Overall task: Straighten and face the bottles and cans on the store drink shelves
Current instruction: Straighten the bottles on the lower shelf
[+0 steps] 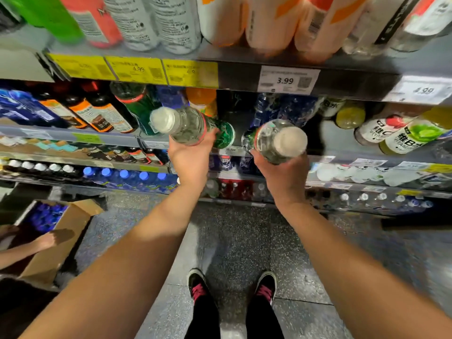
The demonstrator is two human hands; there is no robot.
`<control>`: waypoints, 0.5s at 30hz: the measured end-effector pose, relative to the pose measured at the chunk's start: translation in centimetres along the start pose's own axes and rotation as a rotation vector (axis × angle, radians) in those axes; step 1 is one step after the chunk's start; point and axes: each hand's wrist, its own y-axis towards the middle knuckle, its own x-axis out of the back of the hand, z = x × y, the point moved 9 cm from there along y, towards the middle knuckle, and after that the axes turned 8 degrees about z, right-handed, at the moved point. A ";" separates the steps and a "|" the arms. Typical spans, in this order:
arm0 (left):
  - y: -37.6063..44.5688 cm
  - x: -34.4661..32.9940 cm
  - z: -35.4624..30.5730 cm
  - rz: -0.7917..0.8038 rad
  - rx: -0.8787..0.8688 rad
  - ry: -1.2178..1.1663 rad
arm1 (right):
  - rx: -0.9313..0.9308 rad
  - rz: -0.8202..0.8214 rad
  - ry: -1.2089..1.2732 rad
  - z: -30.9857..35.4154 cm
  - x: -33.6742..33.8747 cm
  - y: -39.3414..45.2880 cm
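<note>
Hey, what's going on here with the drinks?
A person stands at a store drink shelf holding two clear, white-capped bottles with green labels. The left hand grips one bottle and the right hand grips the other, both held just in front of a dark gap in the shelf row. Off to the left, another person's hand reaches into a cardboard box on the floor.

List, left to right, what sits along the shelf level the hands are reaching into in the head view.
Dark bottles with orange labels → bottle in left hand → bottle in right hand → yellow-capped bottle → white vitamin drink bottles.
</note>
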 end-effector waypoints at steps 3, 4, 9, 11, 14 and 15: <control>-0.4 2.6 -0.4 -0.007 -0.021 0.022 | 0.038 0.007 -0.027 1.5 -2.4 0.8; -0.2 3.6 -0.4 -0.018 -0.013 0.025 | 0.055 0.001 -0.044 1.9 -3.0 1.1; 0.2 7.2 -0.5 -0.037 0.024 0.049 | 0.056 0.001 -0.051 3.0 -5.7 2.9; 0.2 8.2 -0.7 -0.045 0.042 0.069 | 0.047 -0.011 -0.083 3.3 -6.5 3.9; 0.7 9.3 -0.5 -0.024 0.062 0.065 | 0.039 0.008 -0.173 3.6 -8.2 5.1; 0.8 9.5 -0.4 -0.014 0.067 0.070 | 0.046 -0.004 -0.190 3.9 -8.4 5.6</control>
